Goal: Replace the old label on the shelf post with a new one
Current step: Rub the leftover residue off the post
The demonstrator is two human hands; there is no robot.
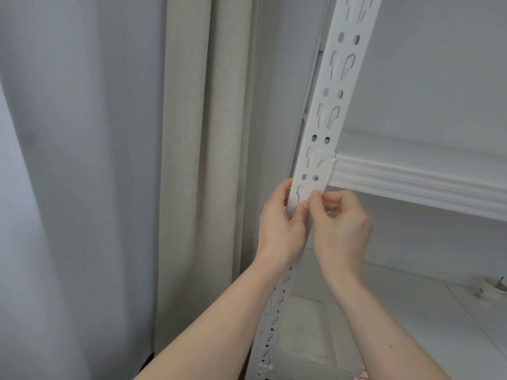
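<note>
White shelf post (323, 127) pinched at both edges by left hand (279, 223) and right hand (340, 223).

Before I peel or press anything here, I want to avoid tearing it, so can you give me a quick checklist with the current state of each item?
1. Left hand steadies the shelf post: ok, it wraps the post's left edge.
2. Right hand has fingertips on the post's front face: ok, pinching at a small white piece.
3. Whether that piece is the old or the new label: cannot tell.
4. How far it is lifted or stuck: cannot tell, fingers hide it.
5. Post slots around the spot are unobstructed: ok above the hands.
6. Tape roll within view on the lower shelf: ok.
</note>
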